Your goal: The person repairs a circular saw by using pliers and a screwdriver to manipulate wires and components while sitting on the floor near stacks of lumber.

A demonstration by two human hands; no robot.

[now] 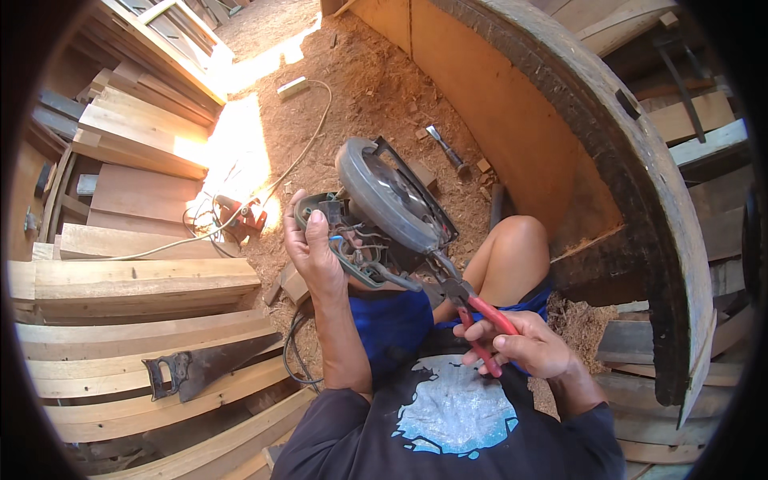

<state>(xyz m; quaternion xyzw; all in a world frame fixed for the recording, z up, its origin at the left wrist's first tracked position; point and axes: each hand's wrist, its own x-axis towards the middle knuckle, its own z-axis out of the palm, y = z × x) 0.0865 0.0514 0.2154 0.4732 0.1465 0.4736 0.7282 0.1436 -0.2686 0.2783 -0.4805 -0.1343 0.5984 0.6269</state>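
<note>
My left hand (314, 240) is closed round the green handle housing of a circular saw (392, 192), thumb on top. The housing lies open, and wires (364, 244) with a bit of blue show inside it. The saw's dark rounded blade guard points away from me above my lap. In my right hand (524, 344) are red-handled pliers (472, 306), the handles spread a little between my fingers. The pliers' jaws reach to the near end of the saw's guard; whether they grip anything there I cannot make out.
Stacked planks (144, 288) line the left side, with a hand saw (204, 368) lying on them. A chisel (446, 150) rests on the sawdust floor (360, 80). A power strip (293, 88) trails a cord toward a red tool (240, 214). A large curved wooden piece (640, 176) rises on my right.
</note>
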